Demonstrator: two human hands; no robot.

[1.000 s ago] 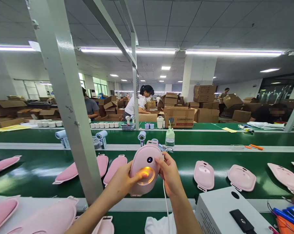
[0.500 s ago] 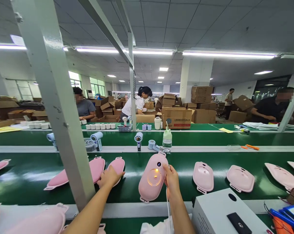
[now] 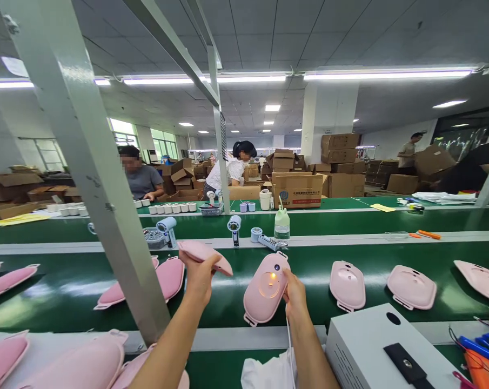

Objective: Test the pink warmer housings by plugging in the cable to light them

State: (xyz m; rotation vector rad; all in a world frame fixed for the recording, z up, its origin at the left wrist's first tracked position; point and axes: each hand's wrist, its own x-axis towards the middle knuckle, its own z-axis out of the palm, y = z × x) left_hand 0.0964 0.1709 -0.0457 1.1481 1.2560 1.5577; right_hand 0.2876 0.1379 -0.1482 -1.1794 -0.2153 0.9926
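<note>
Left hand closed around a pink pad, lifted clear above the green belt. Right hand at the edge of a pink device with an orange glow, on the belt or just over it; fingers seemingly pinching a white cord.

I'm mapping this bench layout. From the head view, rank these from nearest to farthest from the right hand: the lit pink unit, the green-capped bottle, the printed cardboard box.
From the right hand:
1. Lit pink unit, touching it, on the near belt.
2. Green-capped bottle, straight beyond, on the strip behind the belt.
3. Printed cardboard box, farthest, at the back of the far belt.
</note>
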